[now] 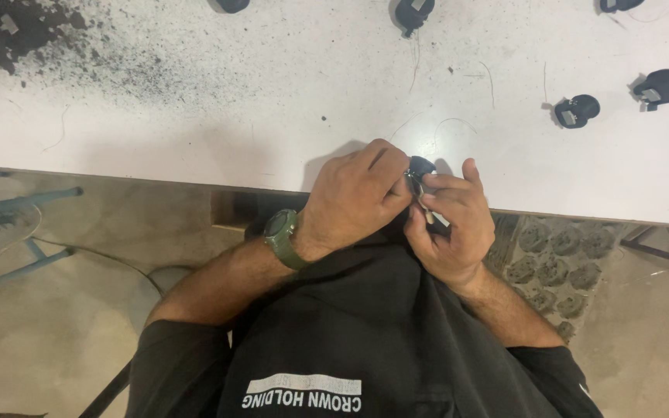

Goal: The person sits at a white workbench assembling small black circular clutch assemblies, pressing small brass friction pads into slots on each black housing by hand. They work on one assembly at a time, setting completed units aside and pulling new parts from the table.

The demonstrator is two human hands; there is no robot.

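Two hands met at the near edge of the white, soot-speckled worktop (195,131). Left hand (354,193), green wristwatch (282,236) on the wrist, fingers clenched over the small black rounded plastic part (420,166). Right hand (449,224) just beside, fingers pinching the same part from below, a thin pale metal piece (430,215) sticking out between them. Further right on the worktop, well apart, lay similar black parts: one (577,110), another (660,85).
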